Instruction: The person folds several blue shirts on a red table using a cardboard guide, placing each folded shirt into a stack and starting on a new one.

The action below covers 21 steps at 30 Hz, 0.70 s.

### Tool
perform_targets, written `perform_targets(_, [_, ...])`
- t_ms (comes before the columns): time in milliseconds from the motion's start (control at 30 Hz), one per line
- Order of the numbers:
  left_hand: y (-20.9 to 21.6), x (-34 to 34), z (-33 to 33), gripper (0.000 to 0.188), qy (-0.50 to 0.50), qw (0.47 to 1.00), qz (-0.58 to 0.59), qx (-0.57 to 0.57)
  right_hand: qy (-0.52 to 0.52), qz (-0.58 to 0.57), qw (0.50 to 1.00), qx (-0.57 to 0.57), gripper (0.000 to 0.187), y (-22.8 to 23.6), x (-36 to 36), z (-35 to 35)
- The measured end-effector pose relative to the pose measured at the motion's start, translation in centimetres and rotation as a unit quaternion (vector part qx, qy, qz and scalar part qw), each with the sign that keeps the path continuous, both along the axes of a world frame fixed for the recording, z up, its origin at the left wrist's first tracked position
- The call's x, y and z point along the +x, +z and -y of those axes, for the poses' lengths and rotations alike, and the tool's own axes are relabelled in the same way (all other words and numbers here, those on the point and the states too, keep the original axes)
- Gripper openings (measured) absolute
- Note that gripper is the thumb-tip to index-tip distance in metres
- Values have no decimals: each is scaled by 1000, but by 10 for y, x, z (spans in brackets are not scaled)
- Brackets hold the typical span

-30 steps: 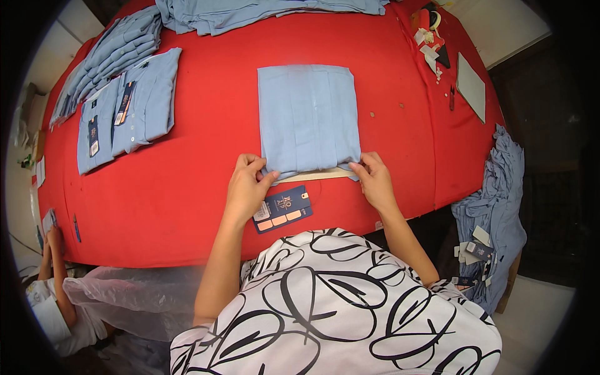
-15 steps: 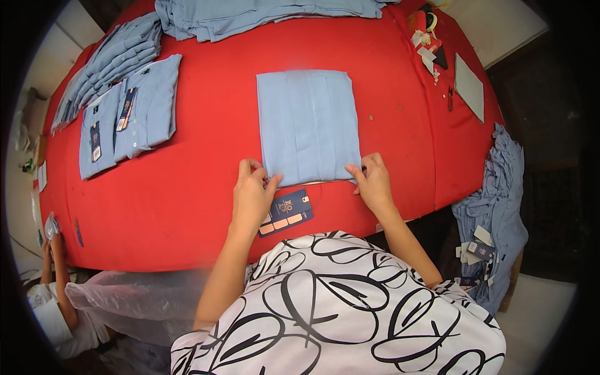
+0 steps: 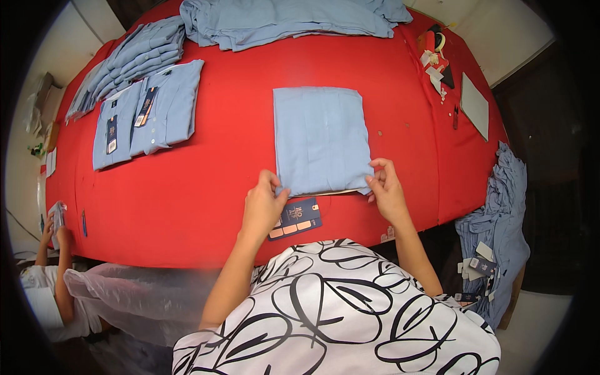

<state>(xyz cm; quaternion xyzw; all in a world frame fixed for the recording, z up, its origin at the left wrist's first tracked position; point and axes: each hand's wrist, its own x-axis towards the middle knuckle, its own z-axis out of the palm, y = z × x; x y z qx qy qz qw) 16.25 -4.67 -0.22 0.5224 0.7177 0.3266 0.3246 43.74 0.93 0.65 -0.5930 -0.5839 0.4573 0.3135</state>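
Observation:
A light blue folded shirt (image 3: 322, 137) lies flat on the red cloth in front of me. My left hand (image 3: 265, 199) is closed at its near left corner, thumb against the fabric edge. At the near right corner, my right hand (image 3: 389, 192) pinches the cloth between thumb and fingers. A pale, thin edge shows beneath the shirt's near side. Between the shirt and my body lies a dark blue hang tag (image 3: 299, 217) with pale panels, its left end close to my left wrist.
Two folded shirts with tags (image 3: 147, 115) lie at left, before a shirt stack (image 3: 140, 53). More blue garments (image 3: 294, 25) lie along the far edge. Scraps and a grey board (image 3: 475, 106) sit at right; loose garments (image 3: 497, 212) hang beside the table. Another person's hands (image 3: 56, 234) hold clear plastic.
The view has shifted slightly, so the table's things appear lower and farther right. Both hands stay at the shirt's near corners; the right corner looks slightly lifted.

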Motion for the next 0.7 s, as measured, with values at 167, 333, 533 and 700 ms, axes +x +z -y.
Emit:
perform_targets(167, [77, -42, -4, 38, -68, 917, 389, 53, 93, -249, 964, -12, 39, 93, 16, -15])
perform_targets(333, [155, -51, -14, 28, -133, 907, 340, 211, 154, -195, 959, 134, 29, 158, 15, -39])
perform_targets(533, [102, -62, -104, 21, -111, 955, 268, 69, 152, -175, 972, 32, 17, 78, -9, -116])
perform_targets(700, [8, -76, -177, 25, -39, 978, 205, -5, 38, -147, 987, -45, 11, -1, -27, -165])
